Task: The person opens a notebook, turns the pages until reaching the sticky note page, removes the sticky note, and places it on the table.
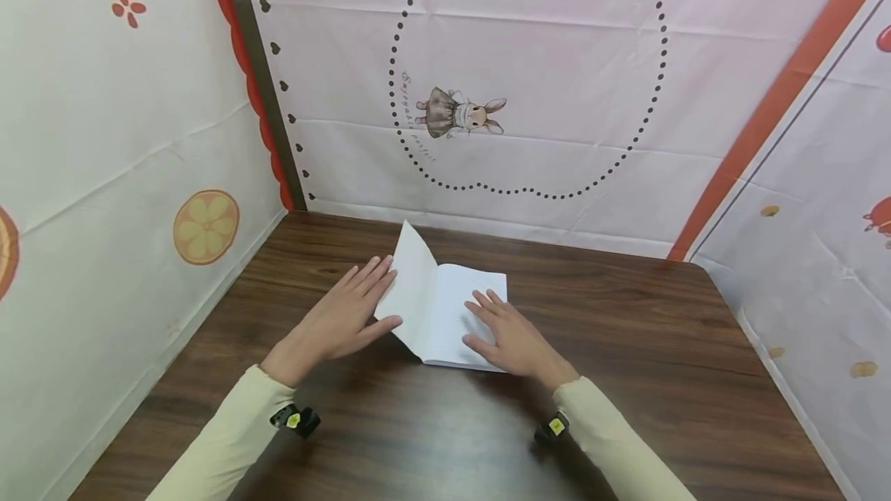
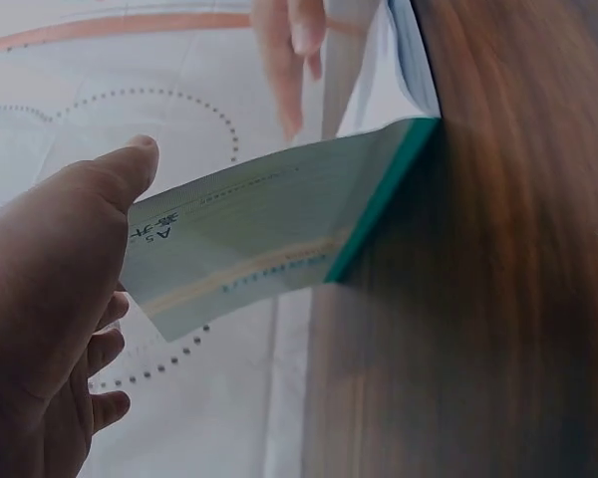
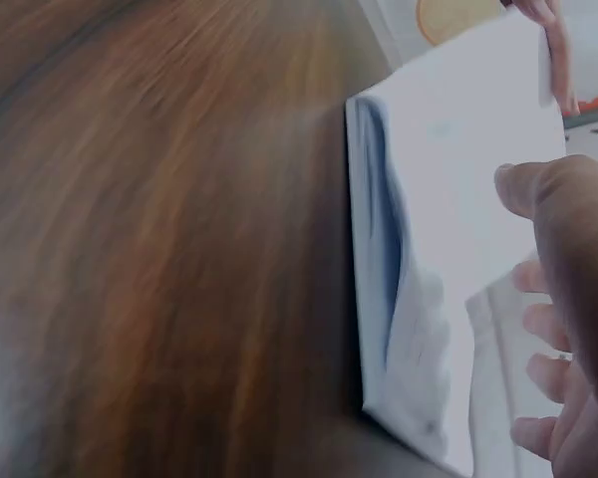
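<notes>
Only left wrist shows notebook's (image 2: 269, 214) seemingly teal lettering (image 2: 276, 271).

In the head view we see bright, soft light, with a pale glare on the near part of the table (image 1: 445, 431) and dim shadows beside the sleeves (image 1: 230, 424). The pages (image 1: 455, 304) are nearly white, any ruling faint. Both wrist views look dimmer and hazier to us: in the left, the print on the cover (image 2: 269, 219) is soft; in the right, the pages wash out and the table blurs into streaks.
</notes>
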A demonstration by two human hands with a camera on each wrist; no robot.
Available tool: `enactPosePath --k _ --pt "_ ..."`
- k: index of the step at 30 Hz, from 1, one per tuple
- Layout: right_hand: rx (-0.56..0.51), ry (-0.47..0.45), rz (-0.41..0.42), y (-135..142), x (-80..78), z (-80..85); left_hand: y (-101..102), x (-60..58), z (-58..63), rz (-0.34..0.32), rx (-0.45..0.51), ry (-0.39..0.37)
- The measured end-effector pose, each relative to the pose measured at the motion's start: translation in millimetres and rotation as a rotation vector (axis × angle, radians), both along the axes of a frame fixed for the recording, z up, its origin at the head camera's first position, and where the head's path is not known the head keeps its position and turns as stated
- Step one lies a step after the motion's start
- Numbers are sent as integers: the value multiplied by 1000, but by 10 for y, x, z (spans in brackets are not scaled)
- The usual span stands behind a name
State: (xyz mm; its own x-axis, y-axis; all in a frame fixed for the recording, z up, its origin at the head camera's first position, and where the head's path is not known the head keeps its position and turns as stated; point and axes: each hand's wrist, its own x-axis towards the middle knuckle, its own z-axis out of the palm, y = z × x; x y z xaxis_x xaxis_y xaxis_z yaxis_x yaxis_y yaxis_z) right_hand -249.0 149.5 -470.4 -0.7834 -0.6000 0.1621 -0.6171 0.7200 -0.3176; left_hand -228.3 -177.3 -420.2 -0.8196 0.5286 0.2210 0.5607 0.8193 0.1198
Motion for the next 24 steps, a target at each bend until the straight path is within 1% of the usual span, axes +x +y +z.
enactPosePath --k 4,7,13,16,20,22,24 --pt "33 -57 -25 78 40 -75 -117 29 -80 29 12 -35" --pt "45 -71 -38 144 72 -130 -171 37 -139 53 19 -58" --pt "35 -82 -37 258 107 -202 -298 13 -287 71 9 -52" --pt "30 -89 -38 288 118 -220 -363 -11 -389 59 0 -49" --pt "37 -94 -45 322 129 -238 -419 -54 -542 5 13 -42" --pt "49 -92 -47 336 133 -244 -438 -72 -614 -18 27 -59" --pt "54 -96 -48 355 138 -245 -453 -80 -675 -27 44 -97"
